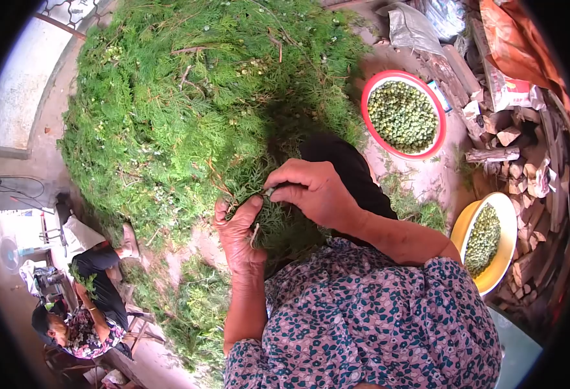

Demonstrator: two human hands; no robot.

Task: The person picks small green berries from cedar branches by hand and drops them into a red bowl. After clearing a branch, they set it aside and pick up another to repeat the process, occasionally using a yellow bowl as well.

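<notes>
My left hand (238,235) is closed around a green leafy sprig (273,223) that hangs over my lap. Close beside it, my right hand (311,189) pinches something small and greenish at the sprig, its thumb and forefinger together. Just beyond both hands lies a large heap of green branches (168,117) with small round fruits among the leaves. A red-rimmed basin (365,107) full of green fruits stands to the upper right. Farther down on the right is a yellow basin (457,227), partly filled with the same fruits.
Another person (97,311) sits at the lower left, holding a green sprig. Split firewood (524,194) is stacked along the right, with an orange sheet (518,39) and sacks above it. Loose sprigs (200,305) lie on the floor. A fan (11,253) stands far left.
</notes>
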